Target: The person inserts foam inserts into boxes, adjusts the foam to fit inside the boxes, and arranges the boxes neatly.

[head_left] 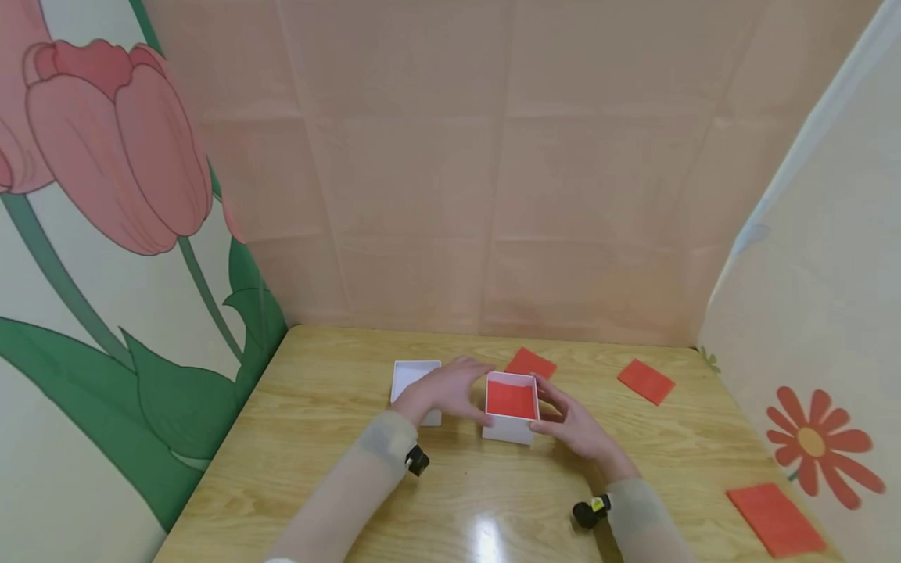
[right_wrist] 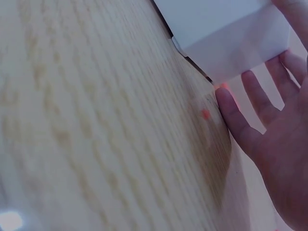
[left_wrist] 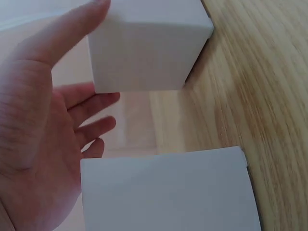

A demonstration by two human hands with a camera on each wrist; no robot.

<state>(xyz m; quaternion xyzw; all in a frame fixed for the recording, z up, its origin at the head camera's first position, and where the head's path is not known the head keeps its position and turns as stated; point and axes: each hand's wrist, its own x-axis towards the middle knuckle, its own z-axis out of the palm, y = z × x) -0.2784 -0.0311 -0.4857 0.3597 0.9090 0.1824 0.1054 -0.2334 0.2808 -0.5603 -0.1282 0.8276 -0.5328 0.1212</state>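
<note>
A small white open-topped box stands on the wooden table, with a red sheet inside it. My left hand holds its left side, thumb at the front corner and fingertips by the back corner. On the right side, my right hand holds the same box, thumb near the front corner and fingers toward the back. A second white box sits left of it, partly hidden behind my left hand. The left wrist view shows this second box close to my left palm.
Behind the held box lies a red square sheet, partly hidden. Another red sheet lies at the back right, and a larger red piece at the right front edge. Cloth walls surround the wooden table at the back and sides.
</note>
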